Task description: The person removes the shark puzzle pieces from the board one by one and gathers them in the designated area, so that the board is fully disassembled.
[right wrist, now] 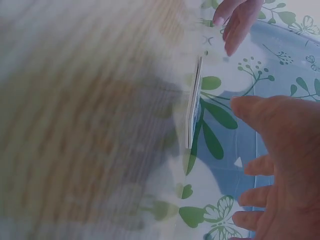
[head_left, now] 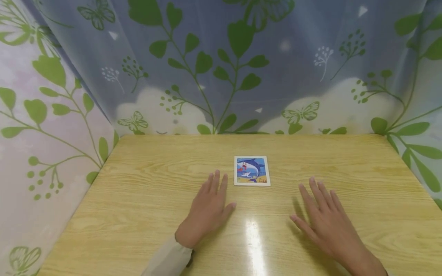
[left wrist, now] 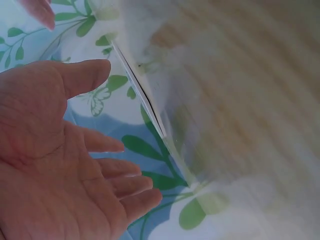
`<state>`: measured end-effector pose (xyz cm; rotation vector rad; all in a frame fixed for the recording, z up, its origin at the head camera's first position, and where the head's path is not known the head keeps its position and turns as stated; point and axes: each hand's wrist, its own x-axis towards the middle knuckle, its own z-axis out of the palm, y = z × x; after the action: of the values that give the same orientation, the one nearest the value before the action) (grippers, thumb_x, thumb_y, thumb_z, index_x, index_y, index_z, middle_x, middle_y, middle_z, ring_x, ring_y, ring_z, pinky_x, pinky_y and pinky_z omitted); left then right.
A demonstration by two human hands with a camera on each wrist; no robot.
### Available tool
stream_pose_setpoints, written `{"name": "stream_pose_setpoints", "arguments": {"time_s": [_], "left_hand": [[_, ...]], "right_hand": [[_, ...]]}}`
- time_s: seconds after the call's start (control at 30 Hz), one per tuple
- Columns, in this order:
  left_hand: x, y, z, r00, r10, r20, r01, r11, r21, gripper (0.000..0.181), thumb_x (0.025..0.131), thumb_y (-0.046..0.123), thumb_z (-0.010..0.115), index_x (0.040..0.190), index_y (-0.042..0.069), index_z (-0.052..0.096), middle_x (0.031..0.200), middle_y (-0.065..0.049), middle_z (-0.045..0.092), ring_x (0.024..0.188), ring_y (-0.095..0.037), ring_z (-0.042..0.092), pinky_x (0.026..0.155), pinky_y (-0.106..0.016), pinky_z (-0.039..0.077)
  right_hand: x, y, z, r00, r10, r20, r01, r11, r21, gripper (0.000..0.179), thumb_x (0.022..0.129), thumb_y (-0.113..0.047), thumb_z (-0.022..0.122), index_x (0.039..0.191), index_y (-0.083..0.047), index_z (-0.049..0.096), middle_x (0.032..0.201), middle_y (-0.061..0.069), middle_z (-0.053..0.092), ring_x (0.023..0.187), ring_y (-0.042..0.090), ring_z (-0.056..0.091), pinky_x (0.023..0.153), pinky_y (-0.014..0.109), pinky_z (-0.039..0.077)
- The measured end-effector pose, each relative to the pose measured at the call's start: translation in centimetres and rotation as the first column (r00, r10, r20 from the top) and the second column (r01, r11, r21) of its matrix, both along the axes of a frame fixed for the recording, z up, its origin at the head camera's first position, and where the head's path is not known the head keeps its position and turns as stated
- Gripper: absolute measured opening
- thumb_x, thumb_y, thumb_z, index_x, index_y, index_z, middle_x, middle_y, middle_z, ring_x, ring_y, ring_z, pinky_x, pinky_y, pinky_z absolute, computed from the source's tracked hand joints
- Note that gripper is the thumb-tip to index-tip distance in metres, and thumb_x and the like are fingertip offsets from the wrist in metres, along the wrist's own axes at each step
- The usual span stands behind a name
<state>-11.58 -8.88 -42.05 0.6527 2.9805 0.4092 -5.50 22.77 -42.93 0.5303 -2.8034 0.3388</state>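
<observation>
On the wooden table lies a flat, nearly square picture board (head_left: 252, 171) with a white border and a blue whale or shark drawing. Seen edge-on in the left wrist view, the board (left wrist: 142, 95) shows a thin dark line along its side; the right wrist view also gives only the board's edge (right wrist: 194, 105). My left hand (head_left: 208, 209) is palm down, left of the board and apart from it, its fingers extended. To the right and nearer me, my right hand (head_left: 328, 222) hovers over the table with spread fingers. Neither hand holds anything.
The light wooden table (head_left: 155, 161) reaches back to a blue curtain (head_left: 214, 76) printed with green leaves and butterflies. Similar patterned cloth (head_left: 51, 115) hangs along the left side, and more (head_left: 418, 126) on the right. A bright reflection lies on the tabletop between the hands.
</observation>
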Motion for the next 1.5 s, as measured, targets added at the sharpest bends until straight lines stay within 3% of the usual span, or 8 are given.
{"name": "stream_pose_setpoints", "arguments": {"time_s": [0.13,0.27,0.43,0.77,0.93,1.03,1.17,1.5], "left_hand": [[-0.6,0.6,0.2,0.998,-0.029,0.06,0.029,1.0,0.007,0.077,0.103,0.044,0.054,0.159,0.001,0.024,0.165,-0.024,0.012,0.152,-0.041,0.013,0.122,-0.051,0.017],[-1.2,1.4,0.4,0.991,-0.078,0.108,0.079,0.997,-0.002,0.074,0.104,0.043,0.053,0.159,0.001,0.026,0.166,-0.022,0.013,0.153,-0.037,0.013,0.122,-0.048,0.018],[-1.6,2.3,0.7,0.979,-0.138,0.151,0.144,0.989,-0.028,0.07,0.105,0.039,0.053,0.157,-0.001,0.029,0.165,-0.021,0.019,0.153,-0.033,0.017,0.122,-0.044,0.02],[-2.4,3.2,0.5,0.963,-0.169,0.21,0.185,0.981,-0.058,0.068,0.107,0.039,0.048,0.158,0.0,0.026,0.166,-0.019,0.014,0.154,-0.031,0.013,0.123,-0.04,0.016],[-3.0,3.7,0.4,0.974,-0.17,0.152,0.176,0.984,-0.029,0.06,0.107,0.035,0.049,0.153,-0.002,0.037,0.162,-0.022,0.027,0.151,-0.034,0.024,0.121,-0.043,0.022],[-3.6,4.1,0.3,0.983,-0.168,0.072,0.168,0.986,0.009,0.047,0.106,0.03,0.053,0.14,-0.002,0.053,0.155,-0.023,0.041,0.144,-0.037,0.038,0.115,-0.046,0.036],[-4.4,4.5,0.2,0.985,-0.172,0.005,0.172,0.985,0.014,0.035,0.103,0.026,0.059,0.126,0.0,0.063,0.148,-0.02,0.051,0.138,-0.035,0.047,0.11,-0.045,0.042],[-4.6,5.1,0.2,0.985,-0.16,0.069,0.167,0.979,-0.117,0.049,0.101,0.032,0.062,0.142,0.005,0.055,0.155,-0.015,0.043,0.143,-0.03,0.041,0.112,-0.042,0.04]], "right_hand": [[0.0,-0.4,0.2,0.999,0.017,0.043,-0.015,0.999,-0.036,0.077,0.099,-0.045,0.062,0.155,0.0,0.033,0.162,0.029,0.021,0.149,0.045,0.019,0.123,0.048,-0.002],[-0.1,-1.0,0.5,0.996,0.035,0.086,-0.027,0.995,-0.091,0.076,0.099,-0.043,0.064,0.156,-0.002,0.034,0.161,0.027,0.025,0.147,0.046,0.025,0.121,0.057,0.014],[-0.1,-1.6,0.9,0.993,0.067,0.097,-0.051,0.985,-0.164,0.078,0.095,-0.043,0.069,0.155,-0.005,0.038,0.159,0.025,0.031,0.142,0.047,0.033,0.108,0.066,0.032],[0.0,-2.6,1.2,0.989,0.082,0.123,-0.05,0.969,-0.242,0.07,0.095,-0.04,0.071,0.151,-0.006,0.046,0.158,0.019,0.037,0.139,0.044,0.04,0.103,0.064,0.039],[-0.1,-3.0,1.3,0.985,0.095,0.146,-0.051,0.959,-0.278,0.066,0.096,-0.039,0.071,0.149,-0.007,0.048,0.155,0.017,0.042,0.137,0.04,0.043,0.102,0.063,0.042],[-0.2,-3.2,1.3,0.981,0.108,0.159,-0.055,0.951,-0.305,0.064,0.096,-0.038,0.071,0.148,-0.008,0.05,0.152,0.015,0.045,0.135,0.038,0.045,0.1,0.062,0.044],[-0.4,-3.7,1.4,0.981,0.128,0.146,-0.072,0.938,-0.339,0.061,0.095,-0.034,0.073,0.145,-0.008,0.053,0.147,0.014,0.05,0.132,0.037,0.049,0.099,0.061,0.046],[-0.8,-4.4,1.4,0.985,0.143,0.095,-0.099,0.925,-0.368,0.055,0.091,-0.028,0.078,0.139,-0.009,0.059,0.141,0.012,0.056,0.127,0.035,0.054,0.098,0.059,0.048]]}}
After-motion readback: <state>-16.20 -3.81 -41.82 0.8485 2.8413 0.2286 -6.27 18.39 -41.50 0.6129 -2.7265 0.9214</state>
